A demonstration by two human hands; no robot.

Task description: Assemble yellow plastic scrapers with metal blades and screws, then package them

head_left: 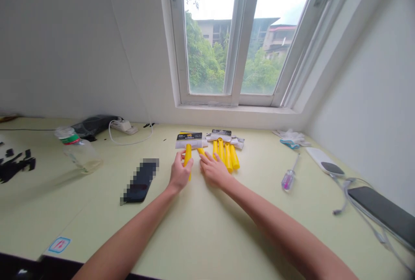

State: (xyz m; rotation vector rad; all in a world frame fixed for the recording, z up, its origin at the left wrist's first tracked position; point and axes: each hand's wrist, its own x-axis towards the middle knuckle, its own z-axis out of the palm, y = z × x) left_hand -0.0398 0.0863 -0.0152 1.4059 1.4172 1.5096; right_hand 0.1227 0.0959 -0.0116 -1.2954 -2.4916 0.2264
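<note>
My left hand (pixel 180 171) is closed around a yellow tube (pixel 188 154), which stands roughly lengthwise away from me. Just to its right, my right hand (pixel 214 169) lies with fingers spread over another yellow tube (pixel 201 151); most of that tube is hidden under the hand. Beside the right fingertips, several more yellow tubes (pixel 228 157) lie side by side in a row. Behind the left hand is a flat packet with a black printed header (pixel 189 136). A second black-topped packet (pixel 221 133) lies behind the row, partly covered by the tubes.
Left of the hands are a dark phone (pixel 141 182), a tipped-looking clear bottle (pixel 79 152) and a power strip (pixel 123 127). On the right lie a screwdriver (pixel 288 179), gloves (pixel 292 138), a white device (pixel 324 162) and a dark slab (pixel 384 210) with cables.
</note>
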